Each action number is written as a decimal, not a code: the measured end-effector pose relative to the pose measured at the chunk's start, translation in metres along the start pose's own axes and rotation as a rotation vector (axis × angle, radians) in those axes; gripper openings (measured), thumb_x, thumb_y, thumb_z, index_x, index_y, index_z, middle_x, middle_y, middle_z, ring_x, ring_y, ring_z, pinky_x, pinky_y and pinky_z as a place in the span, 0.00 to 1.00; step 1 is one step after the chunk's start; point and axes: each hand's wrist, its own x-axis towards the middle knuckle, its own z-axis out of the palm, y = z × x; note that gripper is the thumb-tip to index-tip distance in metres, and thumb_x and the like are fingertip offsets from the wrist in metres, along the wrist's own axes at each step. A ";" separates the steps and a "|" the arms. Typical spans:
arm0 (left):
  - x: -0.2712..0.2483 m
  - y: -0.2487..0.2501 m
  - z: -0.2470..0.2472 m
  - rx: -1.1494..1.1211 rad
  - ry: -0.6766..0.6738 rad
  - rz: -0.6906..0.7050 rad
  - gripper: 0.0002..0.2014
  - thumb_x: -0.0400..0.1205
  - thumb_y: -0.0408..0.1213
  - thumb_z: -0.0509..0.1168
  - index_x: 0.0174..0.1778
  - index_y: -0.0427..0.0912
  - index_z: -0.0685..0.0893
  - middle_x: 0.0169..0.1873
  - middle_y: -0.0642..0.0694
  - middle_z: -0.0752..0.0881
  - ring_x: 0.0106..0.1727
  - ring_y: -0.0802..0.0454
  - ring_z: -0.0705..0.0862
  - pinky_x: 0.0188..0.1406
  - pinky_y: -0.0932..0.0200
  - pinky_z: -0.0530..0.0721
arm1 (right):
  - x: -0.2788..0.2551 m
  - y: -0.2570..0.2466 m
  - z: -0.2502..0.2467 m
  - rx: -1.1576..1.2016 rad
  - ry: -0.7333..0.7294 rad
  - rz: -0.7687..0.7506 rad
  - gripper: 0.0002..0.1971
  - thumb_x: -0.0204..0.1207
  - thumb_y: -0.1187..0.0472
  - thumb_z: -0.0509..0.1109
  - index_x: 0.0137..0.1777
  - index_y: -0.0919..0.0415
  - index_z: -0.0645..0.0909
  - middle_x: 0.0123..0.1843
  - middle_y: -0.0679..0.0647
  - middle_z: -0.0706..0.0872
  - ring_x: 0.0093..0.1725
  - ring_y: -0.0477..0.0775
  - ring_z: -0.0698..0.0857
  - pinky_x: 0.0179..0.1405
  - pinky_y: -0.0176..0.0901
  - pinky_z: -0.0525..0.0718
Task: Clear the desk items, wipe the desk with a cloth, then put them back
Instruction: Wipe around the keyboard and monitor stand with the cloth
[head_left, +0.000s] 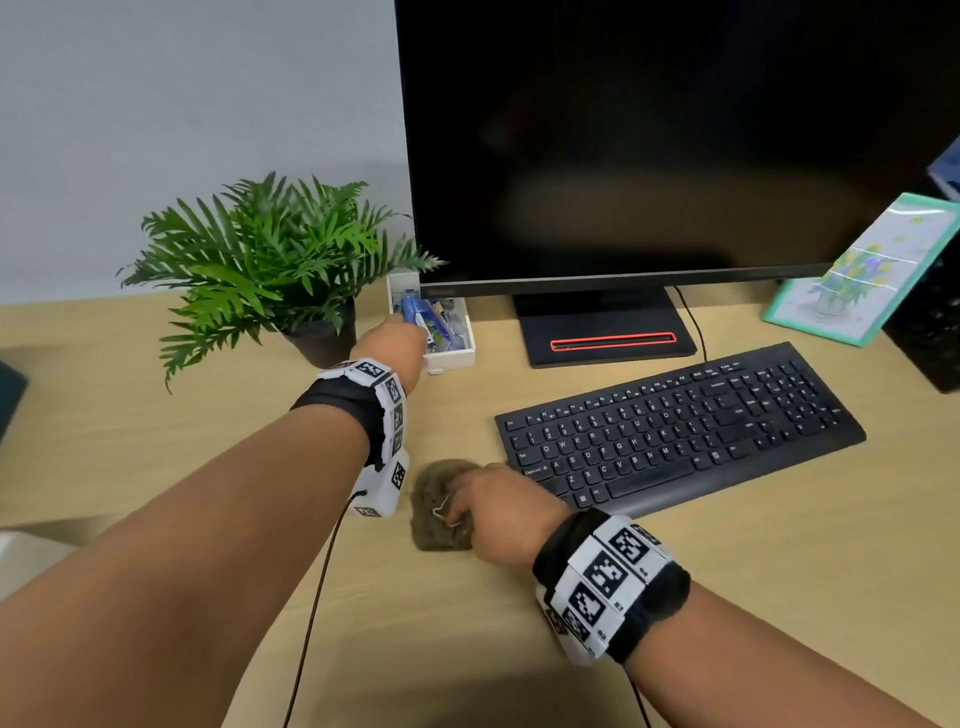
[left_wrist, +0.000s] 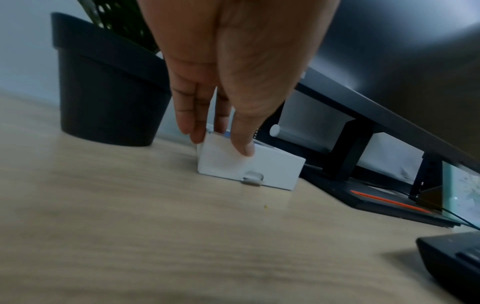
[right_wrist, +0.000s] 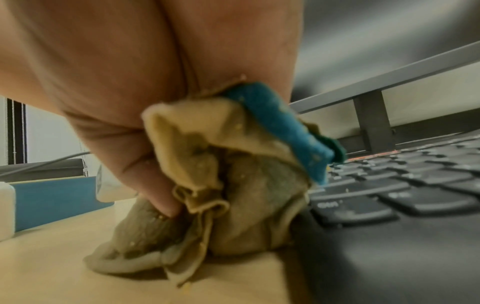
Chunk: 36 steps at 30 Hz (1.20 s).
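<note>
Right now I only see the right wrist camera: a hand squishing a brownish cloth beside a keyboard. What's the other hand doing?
Observer: The left hand pinches the near corner of a small white tray between fingers and thumb.
Operator: What's inside it?
Observer: Small clutter, with something blue sticking up; I can't tell what.
Operator: Anything beside it?
Observer: A potted plant in a black pot stands just to its left.
</note>
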 end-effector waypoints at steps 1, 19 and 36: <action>0.001 0.001 0.000 -0.008 0.003 0.007 0.11 0.84 0.35 0.61 0.61 0.38 0.80 0.62 0.36 0.74 0.58 0.36 0.80 0.61 0.47 0.80 | -0.001 0.000 -0.001 -0.014 -0.004 -0.011 0.22 0.74 0.70 0.64 0.65 0.53 0.83 0.71 0.50 0.79 0.70 0.57 0.72 0.73 0.49 0.72; -0.092 -0.062 0.021 0.064 -0.250 -0.101 0.38 0.79 0.33 0.68 0.82 0.46 0.56 0.73 0.38 0.70 0.71 0.40 0.74 0.64 0.51 0.75 | 0.013 -0.016 -0.055 0.275 0.306 0.153 0.17 0.78 0.69 0.61 0.62 0.60 0.84 0.64 0.59 0.83 0.62 0.59 0.81 0.61 0.43 0.80; -0.151 -0.080 0.045 -0.041 -0.345 -0.287 0.49 0.77 0.35 0.72 0.84 0.44 0.44 0.82 0.43 0.57 0.76 0.44 0.70 0.67 0.53 0.74 | 0.023 -0.024 0.005 -0.022 -0.010 -0.116 0.20 0.77 0.71 0.64 0.65 0.54 0.84 0.70 0.53 0.81 0.68 0.57 0.78 0.68 0.39 0.70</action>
